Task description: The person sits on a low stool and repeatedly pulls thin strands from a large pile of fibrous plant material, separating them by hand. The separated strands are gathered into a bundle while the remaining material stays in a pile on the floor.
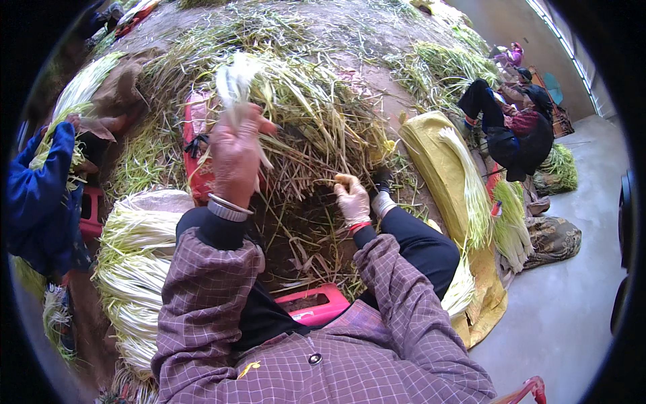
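My left hand (236, 151), bare with a silver bangle at the wrist, is closed around a bundle of pale stalks (237, 81), whose raised ends are blurred. My right hand (352, 198) wears a thin whitish glove and a red band; its thumb and fingertips pinch a thin yellowish strand (324, 181). A large heap of green and straw-coloured stalks (313, 116) lies before both hands. Beneath its left side shows a red sack (198, 166). Loose leaves cover the dark ground between my legs.
Pale stalk bundles (136, 283) lie stacked at my left. On a yellow woven sack (434, 166) at my right lie more stalks (469, 187). A pink plastic stool (323, 303) is between my thighs. A person in blue (43, 187) sits left; another person (520, 131) sits right.
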Tool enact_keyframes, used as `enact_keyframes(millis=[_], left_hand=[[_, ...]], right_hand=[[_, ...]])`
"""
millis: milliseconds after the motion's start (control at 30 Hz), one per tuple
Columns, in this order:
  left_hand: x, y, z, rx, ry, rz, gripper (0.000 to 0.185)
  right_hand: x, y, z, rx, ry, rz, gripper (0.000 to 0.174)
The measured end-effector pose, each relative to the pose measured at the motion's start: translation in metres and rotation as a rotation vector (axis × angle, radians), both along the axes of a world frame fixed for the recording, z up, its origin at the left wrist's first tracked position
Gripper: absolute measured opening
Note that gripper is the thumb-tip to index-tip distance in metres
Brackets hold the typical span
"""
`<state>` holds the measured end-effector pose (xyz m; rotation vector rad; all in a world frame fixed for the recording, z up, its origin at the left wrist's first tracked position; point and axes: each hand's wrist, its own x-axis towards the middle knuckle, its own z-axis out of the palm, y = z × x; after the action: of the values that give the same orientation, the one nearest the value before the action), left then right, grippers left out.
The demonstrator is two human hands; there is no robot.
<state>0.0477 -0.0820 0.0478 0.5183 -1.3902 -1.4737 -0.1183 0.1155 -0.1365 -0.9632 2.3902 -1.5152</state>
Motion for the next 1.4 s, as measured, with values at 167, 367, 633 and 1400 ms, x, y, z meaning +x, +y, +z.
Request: enact_keyframes(millis=[167, 367, 633, 1400], left_hand=[[0.014, -0.018, 0.012, 0.347, 0.371, -0.089, 0.017], [0.036, -0.048, 0.003, 0.78, 0.596, -0.384, 0.019], [0.048, -0.05, 0.0, 0.765, 0.453, -0.232, 0.025], [0.024, 0.014, -0.015, 0.677, -0.003, -0.447, 0.042]], right_hand=[[-0.034, -0.016, -0.026, 0.385, 0.365, -0.024, 0.037], [-0.029, -0.023, -0.001, 0.574, 0.28, 0.089, 0.026], [-0.003, -0.088, 0.004, 0.352, 0.518, 0.224, 0.026], [0.092, 0.028, 0.142, -0.401, -0.539, 0.155, 0.015]])
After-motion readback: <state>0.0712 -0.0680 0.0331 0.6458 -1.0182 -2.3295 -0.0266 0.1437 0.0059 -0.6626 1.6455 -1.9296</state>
